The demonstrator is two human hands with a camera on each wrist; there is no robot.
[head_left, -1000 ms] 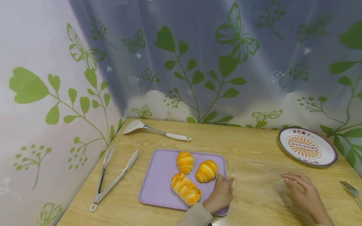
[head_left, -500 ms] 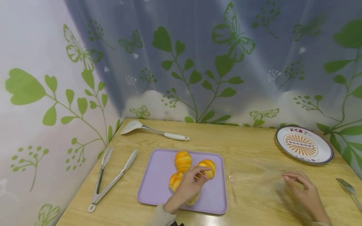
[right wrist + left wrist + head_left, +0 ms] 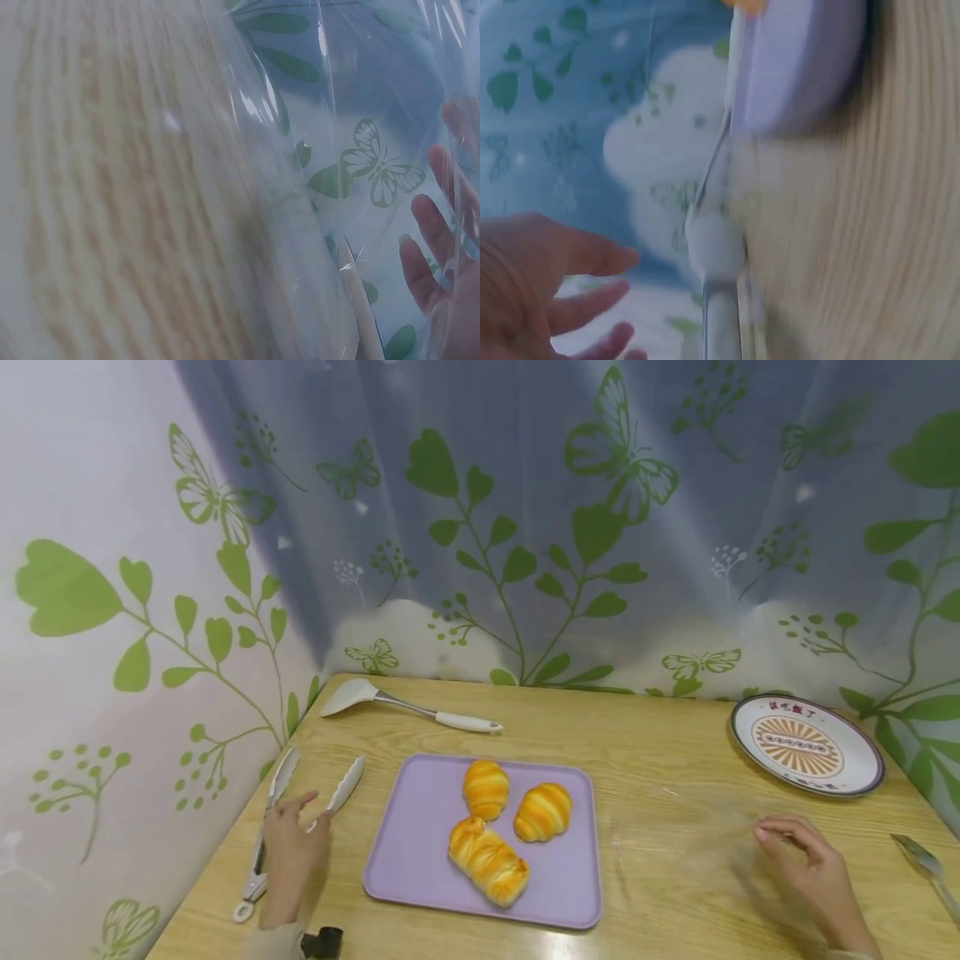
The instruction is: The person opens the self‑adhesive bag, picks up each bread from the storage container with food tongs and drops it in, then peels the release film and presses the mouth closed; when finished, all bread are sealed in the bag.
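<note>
My left hand [image 3: 292,852] reaches over the metal tongs [image 3: 348,785] at the left, its fingers loosely bent and apart. The tongs lie spread, with white-grey scalloped tips, partly covered by the hand. In the left wrist view the left hand's fingers [image 3: 592,255] hold nothing. My right hand [image 3: 810,877] pinches a clear plastic bag [image 3: 697,827] between thumb and index finger, above the table's right part. In the right wrist view the transparent film [image 3: 247,105] spreads across the camera, and the right hand's fingers [image 3: 431,225] show through it.
A purple tray [image 3: 408,843] with three bread rolls [image 3: 543,812] stands in the middle of the wooden table [image 3: 615,727]. Behind it lies a white spatula [image 3: 352,696]. A decorated plate [image 3: 806,745] sits at the back right, a fork-like metal utensil [image 3: 926,864] at the right edge.
My left hand has left the plastic bag by the tray's right edge and swung left across the rolls to the tongs. The right hand stays nearly in place with the bag.
</note>
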